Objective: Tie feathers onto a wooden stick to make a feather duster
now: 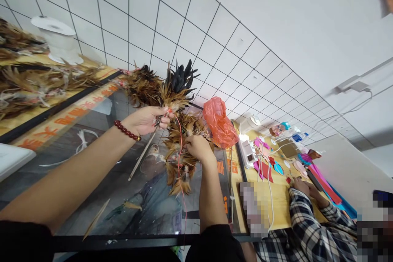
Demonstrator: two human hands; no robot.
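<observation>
My left hand (153, 119), with a dark red bead bracelet (126, 130) on its wrist, is closed round the base of a bundle of brown and black feathers (178, 84). A thin wooden stick (143, 154) runs down from that bundle, and a red string (179, 147) hangs from it towards the front edge. My right hand (198, 146) reaches into a heap of loose brown feathers (181, 182), fingers bent and pressed together on some of them; its fingertips are partly hidden. Another feather bunch (143, 86) lies behind my left hand.
A glass tabletop (123, 208) lies under my arms. A red plastic bag (219, 123) and power strip (247, 150) stand to the right. More feathers (33, 80) and a white spool (57, 39) are at left. A co-worker's plaid sleeves (310, 217) are at the right table.
</observation>
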